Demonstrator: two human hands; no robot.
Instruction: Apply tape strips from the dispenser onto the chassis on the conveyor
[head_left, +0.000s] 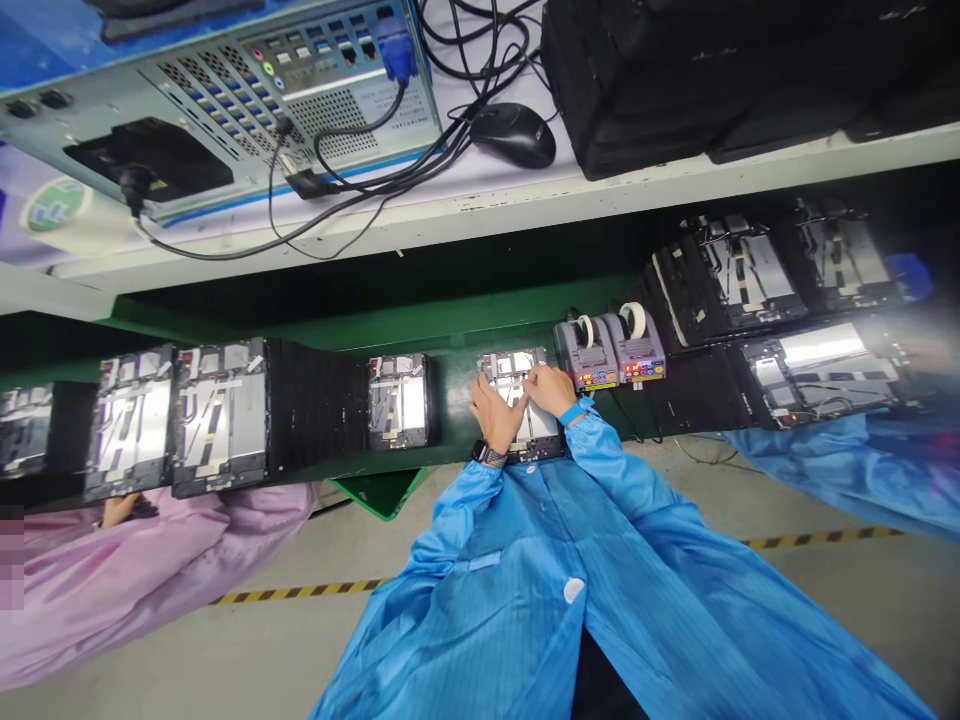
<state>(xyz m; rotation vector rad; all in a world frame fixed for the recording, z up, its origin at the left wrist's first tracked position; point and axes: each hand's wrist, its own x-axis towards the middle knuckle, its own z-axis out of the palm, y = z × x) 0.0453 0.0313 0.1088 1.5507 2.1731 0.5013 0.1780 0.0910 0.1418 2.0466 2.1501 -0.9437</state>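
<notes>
An opened tablet (pixel 541 432) with silvery battery panels lies on the green bench in front of me. My left hand (pixel 496 412), with a watch on the wrist, rests on its left side, thumb and fingers apart. From the right, my right hand (pixel 553 388), wearing a blue wrist strap, reaches over the upper part of the tablet. Its fingertips are pinched together close to my left thumb; whatever they grip is too small to make out. Just right of that hand stand two grey tape dispensers (pixel 596 368) with white tape rolls and lit red displays.
A stack of opened tablets (pixel 399 402) sits to my left, with taller stacks (pixel 223 415) beyond. More stacks (pixel 752 270) stand at the right. A shelf above carries a computer case (pixel 300 110), cables and a mouse (pixel 514 135). Co-workers' sleeves (pixel 225 540) appear on both sides.
</notes>
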